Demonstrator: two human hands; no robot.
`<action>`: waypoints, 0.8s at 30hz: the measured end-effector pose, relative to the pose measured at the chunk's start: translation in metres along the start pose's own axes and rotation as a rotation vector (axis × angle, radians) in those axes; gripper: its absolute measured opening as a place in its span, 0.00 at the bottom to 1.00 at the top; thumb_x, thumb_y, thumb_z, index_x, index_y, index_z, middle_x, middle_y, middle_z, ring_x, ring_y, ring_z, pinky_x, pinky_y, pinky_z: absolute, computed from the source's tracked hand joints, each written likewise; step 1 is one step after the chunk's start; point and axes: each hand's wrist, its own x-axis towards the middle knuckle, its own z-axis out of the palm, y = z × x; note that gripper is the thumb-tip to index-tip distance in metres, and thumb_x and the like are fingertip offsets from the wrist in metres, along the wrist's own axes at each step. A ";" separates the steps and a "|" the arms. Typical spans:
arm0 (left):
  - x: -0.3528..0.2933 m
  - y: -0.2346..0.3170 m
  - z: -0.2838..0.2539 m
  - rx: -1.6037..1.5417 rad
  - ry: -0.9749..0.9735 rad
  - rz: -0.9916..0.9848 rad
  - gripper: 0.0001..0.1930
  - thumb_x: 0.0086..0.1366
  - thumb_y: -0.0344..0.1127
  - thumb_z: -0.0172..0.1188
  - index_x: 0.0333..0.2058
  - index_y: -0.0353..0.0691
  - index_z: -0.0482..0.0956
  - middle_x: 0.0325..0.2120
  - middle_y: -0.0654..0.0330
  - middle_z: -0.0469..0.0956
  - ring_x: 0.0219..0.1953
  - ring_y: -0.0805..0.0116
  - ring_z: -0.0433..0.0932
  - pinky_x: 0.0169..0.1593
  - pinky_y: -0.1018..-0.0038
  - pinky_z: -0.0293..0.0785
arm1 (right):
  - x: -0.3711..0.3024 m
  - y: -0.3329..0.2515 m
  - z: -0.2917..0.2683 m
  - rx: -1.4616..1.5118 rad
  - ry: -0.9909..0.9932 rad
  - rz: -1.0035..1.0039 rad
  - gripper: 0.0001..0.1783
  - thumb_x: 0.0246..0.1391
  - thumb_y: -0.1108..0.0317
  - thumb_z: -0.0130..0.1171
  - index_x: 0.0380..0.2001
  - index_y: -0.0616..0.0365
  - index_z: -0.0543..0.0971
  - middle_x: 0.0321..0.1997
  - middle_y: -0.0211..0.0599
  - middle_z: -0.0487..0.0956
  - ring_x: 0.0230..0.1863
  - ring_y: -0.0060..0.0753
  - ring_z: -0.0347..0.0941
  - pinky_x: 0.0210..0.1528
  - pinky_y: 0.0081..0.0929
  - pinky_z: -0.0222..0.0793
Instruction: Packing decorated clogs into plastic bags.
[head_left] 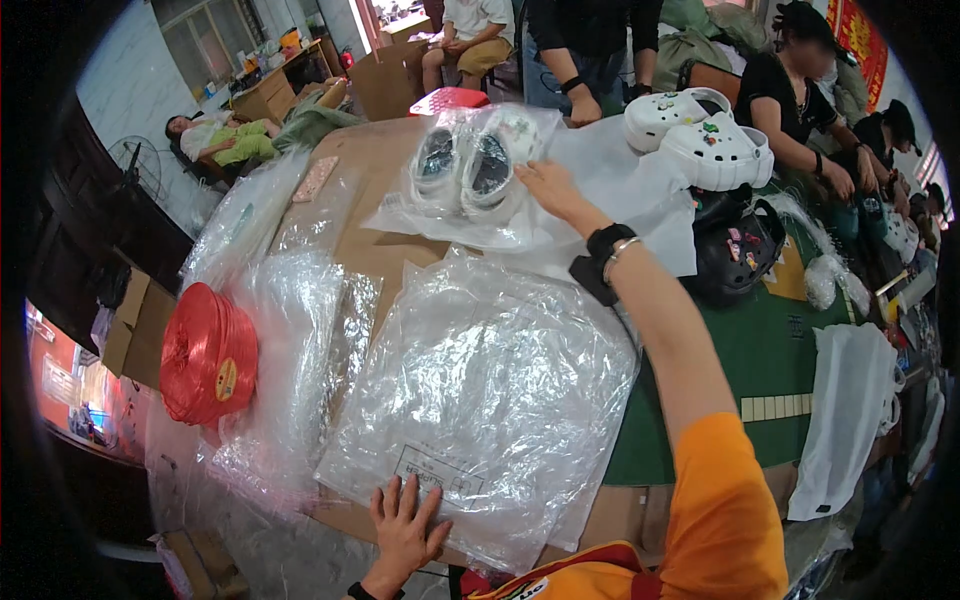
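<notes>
My left hand (408, 525) lies at the near edge of a stack of clear plastic bags (490, 350), its fingers spread flat on the film. Further off, my right arm is stretched out across the table. Its hand (555, 190) rests against the right side of a pair of white clogs (465, 165) sealed in a clear bag, the fingers stretched out and not wrapped round anything. Under and beside that pair lies a sheet of white wrapping (640, 215). To the right of my hand sit loose white clogs (715, 150) with charms, and black clogs (735, 250) below them.
A roll of red plastic twine (208, 352) stands at the left on more clear bags (290, 330). A green mat (715, 370) covers the right side, with a white bag (843, 410) at its edge. People (800, 95) are around the far side of the table.
</notes>
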 end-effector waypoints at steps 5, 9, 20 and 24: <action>-0.006 -0.003 0.001 0.008 -0.001 -0.026 0.27 0.52 0.48 0.57 0.51 0.46 0.70 0.57 0.48 0.58 0.60 0.46 0.51 0.60 0.50 0.40 | -0.061 0.007 -0.057 -0.773 0.008 -0.233 0.29 0.48 0.42 0.49 0.51 0.43 0.70 0.58 0.43 0.64 0.64 0.48 0.48 0.57 0.69 0.36; -0.005 -0.002 0.002 0.018 0.031 -0.019 0.26 0.54 0.50 0.56 0.51 0.49 0.69 0.57 0.49 0.58 0.59 0.47 0.53 0.59 0.50 0.41 | -0.075 0.037 -0.100 -1.213 -0.263 -0.132 0.27 0.44 0.45 0.54 0.49 0.40 0.71 0.63 0.33 0.58 0.67 0.43 0.43 0.57 0.71 0.31; -0.003 0.003 0.003 -0.007 0.162 -0.014 0.24 0.52 0.46 0.57 0.48 0.47 0.72 0.55 0.51 0.63 0.58 0.50 0.56 0.59 0.53 0.45 | -0.100 0.038 -0.140 -0.879 0.149 -0.298 0.06 0.52 0.63 0.49 0.30 0.47 0.75 0.41 0.31 0.76 0.55 0.36 0.64 0.55 0.65 0.42; -0.003 0.005 0.002 -0.011 0.173 -0.011 0.23 0.53 0.46 0.57 0.48 0.47 0.72 0.54 0.51 0.63 0.57 0.51 0.58 0.58 0.54 0.46 | -0.091 -0.016 -0.147 -0.727 0.341 -0.423 0.06 0.54 0.64 0.47 0.31 0.50 0.73 0.32 0.37 0.76 0.40 0.38 0.71 0.53 0.52 0.51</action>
